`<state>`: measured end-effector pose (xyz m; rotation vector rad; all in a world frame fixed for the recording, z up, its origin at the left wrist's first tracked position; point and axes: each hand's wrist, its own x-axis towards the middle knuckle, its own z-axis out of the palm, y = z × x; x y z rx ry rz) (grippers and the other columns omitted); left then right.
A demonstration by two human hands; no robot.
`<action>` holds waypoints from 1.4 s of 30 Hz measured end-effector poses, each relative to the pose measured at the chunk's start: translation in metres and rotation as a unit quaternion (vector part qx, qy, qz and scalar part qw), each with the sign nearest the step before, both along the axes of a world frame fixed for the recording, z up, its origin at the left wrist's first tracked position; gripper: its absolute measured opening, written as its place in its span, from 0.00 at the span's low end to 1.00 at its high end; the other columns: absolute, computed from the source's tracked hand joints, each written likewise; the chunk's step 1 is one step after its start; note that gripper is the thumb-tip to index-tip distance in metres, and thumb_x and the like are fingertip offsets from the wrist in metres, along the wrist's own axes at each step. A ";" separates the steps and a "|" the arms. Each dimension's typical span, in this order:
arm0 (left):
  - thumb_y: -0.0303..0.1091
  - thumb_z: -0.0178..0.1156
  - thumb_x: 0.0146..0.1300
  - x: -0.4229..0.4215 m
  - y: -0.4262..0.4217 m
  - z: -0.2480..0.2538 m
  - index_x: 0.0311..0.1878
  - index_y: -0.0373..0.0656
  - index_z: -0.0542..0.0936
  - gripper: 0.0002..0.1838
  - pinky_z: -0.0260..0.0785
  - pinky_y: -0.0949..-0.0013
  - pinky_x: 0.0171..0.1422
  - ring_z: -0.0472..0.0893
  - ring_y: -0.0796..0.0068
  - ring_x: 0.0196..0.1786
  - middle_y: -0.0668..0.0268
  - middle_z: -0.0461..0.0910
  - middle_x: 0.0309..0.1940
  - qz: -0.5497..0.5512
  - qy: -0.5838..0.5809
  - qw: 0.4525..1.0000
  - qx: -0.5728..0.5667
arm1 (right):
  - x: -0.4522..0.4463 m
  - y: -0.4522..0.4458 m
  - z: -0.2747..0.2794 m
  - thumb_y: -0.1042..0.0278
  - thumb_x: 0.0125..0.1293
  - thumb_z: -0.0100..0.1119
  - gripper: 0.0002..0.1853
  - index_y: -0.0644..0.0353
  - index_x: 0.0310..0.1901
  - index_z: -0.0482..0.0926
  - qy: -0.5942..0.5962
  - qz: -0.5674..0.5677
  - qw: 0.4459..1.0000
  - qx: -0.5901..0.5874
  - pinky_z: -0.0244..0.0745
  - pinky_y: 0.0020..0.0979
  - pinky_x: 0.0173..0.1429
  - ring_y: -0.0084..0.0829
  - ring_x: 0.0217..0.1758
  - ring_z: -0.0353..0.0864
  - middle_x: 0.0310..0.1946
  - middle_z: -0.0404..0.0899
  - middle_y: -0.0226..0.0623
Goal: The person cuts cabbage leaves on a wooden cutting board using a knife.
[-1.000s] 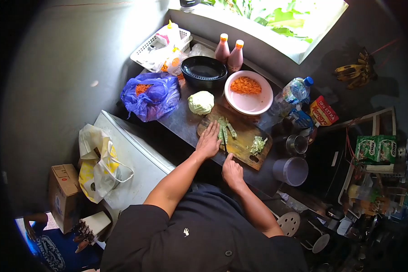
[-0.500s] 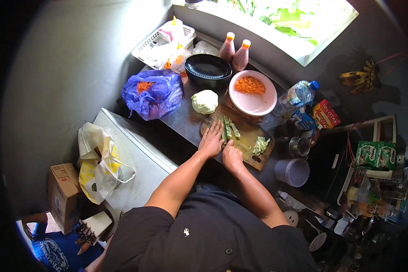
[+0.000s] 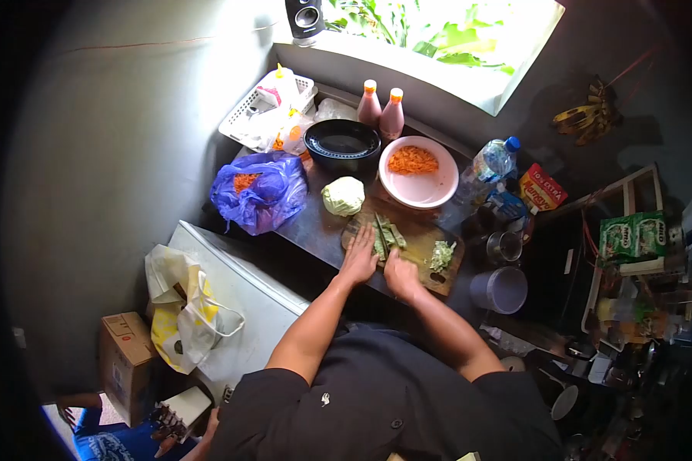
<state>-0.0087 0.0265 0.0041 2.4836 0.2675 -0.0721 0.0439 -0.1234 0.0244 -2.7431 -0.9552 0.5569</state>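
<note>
On the wooden cutting board (image 3: 417, 263), my left hand (image 3: 359, 258) lies with its fingers stretched out, touching the edge of some pale green vegetable pieces (image 3: 392, 233). My right hand (image 3: 401, 275) is closed around the handle of a knife (image 3: 380, 233); the handle is mostly hidden in the fist. The dark, narrow blade points away from me, among the green pieces beside my left fingertips. A small heap of chopped pale green bits (image 3: 442, 256) lies at the board's right end. Just beyond the board sits a round cabbage (image 3: 343, 196).
Behind the board stand a black bowl (image 3: 342, 154), a pink basin (image 3: 430, 194) with shredded carrot (image 3: 413, 160), and two pink bottles (image 3: 392, 115). A blue plastic bag (image 3: 281, 192) is at left; a lidded tub (image 3: 499, 290) at right. Another person's blue shirt (image 3: 119, 446) shows lower left.
The knife blade has shifted and now shows clearly among the green pieces, which lie more spread out. My right hand has moved slightly right and down. The whole view has shifted a little.
</note>
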 end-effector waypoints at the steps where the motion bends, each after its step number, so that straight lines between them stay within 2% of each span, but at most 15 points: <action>1: 0.36 0.59 0.68 0.000 -0.001 -0.001 0.81 0.40 0.47 0.44 0.38 0.50 0.84 0.42 0.59 0.84 0.58 0.41 0.83 0.002 -0.006 1.000 -0.005 | -0.012 -0.010 0.005 0.73 0.65 0.51 0.16 0.73 0.52 0.67 -0.025 0.003 1.000 -0.006 0.82 0.52 0.36 0.55 0.32 0.87 0.31 0.86 0.55; 7: 0.32 0.58 0.65 -0.006 0.003 -0.005 0.79 0.37 0.52 0.41 0.41 0.48 0.84 0.46 0.54 0.83 0.55 0.47 0.82 0.008 -0.059 0.997 -0.040 | -0.035 -0.054 0.027 0.74 0.65 0.52 0.16 0.71 0.52 0.68 -0.009 0.033 0.998 -0.053 0.83 0.50 0.41 0.53 0.35 0.88 0.31 0.86 0.54; 8: 0.27 0.56 0.62 -0.008 0.004 -0.005 0.76 0.34 0.59 0.38 0.46 0.51 0.83 0.51 0.53 0.82 0.52 0.53 0.80 0.017 -0.095 0.994 -0.046 | -0.034 -0.057 0.033 0.73 0.65 0.52 0.16 0.71 0.52 0.68 0.013 0.034 0.998 -0.053 0.82 0.51 0.42 0.54 0.36 0.88 0.32 0.86 0.56; 11: 0.24 0.55 0.58 -0.008 0.011 -0.008 0.74 0.33 0.64 0.36 0.50 0.55 0.82 0.55 0.50 0.81 0.49 0.59 0.77 0.015 -0.117 0.992 -0.048 | -0.030 -0.064 0.038 0.72 0.64 0.52 0.20 0.73 0.56 0.66 0.057 0.022 0.997 -0.049 0.80 0.55 0.44 0.58 0.39 0.87 0.35 0.85 0.61; 12: 0.22 0.54 0.56 -0.007 0.009 -0.003 0.68 0.32 0.71 0.32 0.57 0.59 0.80 0.63 0.49 0.76 0.48 0.67 0.72 0.039 -0.153 0.987 -0.039 | -0.030 -0.068 0.041 0.72 0.64 0.51 0.22 0.74 0.58 0.64 0.043 0.018 0.998 -0.034 0.80 0.55 0.44 0.58 0.39 0.86 0.35 0.84 0.61; 16: 0.24 0.58 0.58 -0.002 0.007 0.021 0.61 0.33 0.76 0.25 0.63 0.57 0.74 0.71 0.50 0.68 0.51 0.74 0.63 0.070 -0.179 0.981 -0.006 | -0.023 -0.067 0.042 0.72 0.64 0.50 0.26 0.75 0.62 0.62 0.033 0.012 0.999 -0.009 0.80 0.55 0.45 0.60 0.39 0.86 0.34 0.84 0.62; 18: 0.26 0.63 0.58 -0.003 0.005 0.034 0.53 0.36 0.80 0.18 0.68 0.55 0.66 0.75 0.53 0.59 0.55 0.77 0.52 0.109 -0.155 0.982 0.012 | -0.018 -0.057 0.035 0.72 0.64 0.50 0.25 0.74 0.61 0.63 0.026 0.009 1.000 -0.008 0.80 0.55 0.45 0.60 0.39 0.86 0.34 0.84 0.61; 21: 0.30 0.66 0.58 -0.006 0.011 0.023 0.52 0.39 0.80 0.18 0.71 0.55 0.60 0.76 0.54 0.54 0.55 0.76 0.46 0.104 -0.148 0.983 0.023 | -0.008 -0.039 0.029 0.71 0.64 0.51 0.24 0.73 0.60 0.63 0.026 0.010 1.000 -0.013 0.80 0.56 0.46 0.60 0.39 0.86 0.34 0.84 0.61; 29: 0.26 0.62 0.60 -0.004 0.038 0.008 0.52 0.38 0.80 0.16 0.73 0.53 0.56 0.81 0.49 0.46 0.52 0.82 0.38 0.084 -0.130 0.988 -0.009 | 0.006 0.006 0.015 0.73 0.66 0.46 0.16 0.68 0.55 0.67 0.007 -0.042 0.999 0.021 0.81 0.54 0.46 0.57 0.40 0.87 0.35 0.85 0.58; 31: 0.25 0.62 0.59 -0.003 0.045 0.012 0.54 0.37 0.82 0.18 0.76 0.60 0.50 0.85 0.57 0.39 0.54 0.84 0.36 0.161 -0.076 0.981 -0.074 | 0.008 0.012 0.016 0.73 0.67 0.46 0.16 0.68 0.54 0.67 0.006 -0.053 0.998 0.034 0.81 0.54 0.46 0.57 0.40 0.87 0.35 0.85 0.59; 32: 0.25 0.61 0.61 -0.004 0.053 0.015 0.54 0.35 0.83 0.18 0.76 0.66 0.45 0.85 0.67 0.35 0.57 0.87 0.36 0.156 -0.057 0.982 -0.087 | 0.008 0.011 0.017 0.73 0.67 0.46 0.15 0.68 0.54 0.67 -0.002 -0.048 0.998 0.038 0.80 0.54 0.46 0.57 0.40 0.87 0.35 0.85 0.60; 33: 0.25 0.61 0.61 -0.004 0.060 0.016 0.54 0.35 0.83 0.18 0.76 0.66 0.45 0.85 0.67 0.35 0.57 0.87 0.36 0.143 -0.054 0.985 -0.082 | 0.006 0.009 0.020 0.73 0.67 0.46 0.15 0.68 0.54 0.67 0.000 -0.062 0.997 0.042 0.80 0.54 0.46 0.57 0.40 0.87 0.35 0.85 0.60; 36: 0.25 0.60 0.65 -0.008 0.081 0.015 0.51 0.33 0.83 0.13 0.74 0.74 0.46 0.82 0.78 0.38 0.66 0.85 0.39 0.169 -0.045 0.927 -0.331 | -0.001 -0.012 0.032 0.73 0.65 0.49 0.21 0.70 0.59 0.66 0.021 -0.061 0.998 0.026 0.82 0.52 0.44 0.54 0.40 0.88 0.34 0.86 0.56; 39: 0.25 0.60 0.66 -0.016 0.083 0.040 0.50 0.34 0.84 0.11 0.72 0.76 0.43 0.80 0.81 0.37 0.68 0.84 0.36 0.195 -0.046 0.883 -0.424 | -0.014 -0.045 0.033 0.73 0.64 0.50 0.23 0.70 0.60 0.64 0.054 -0.099 0.994 0.006 0.82 0.52 0.45 0.56 0.41 0.87 0.36 0.85 0.58; 42: 0.25 0.60 0.68 -0.012 0.088 0.022 0.50 0.34 0.84 0.10 0.71 0.76 0.45 0.79 0.82 0.39 0.68 0.84 0.39 0.208 -0.050 0.871 -0.443 | -0.021 -0.063 0.029 0.74 0.63 0.53 0.26 0.74 0.61 0.61 0.034 -0.143 0.989 -0.003 0.82 0.53 0.46 0.58 0.41 0.87 0.36 0.85 0.61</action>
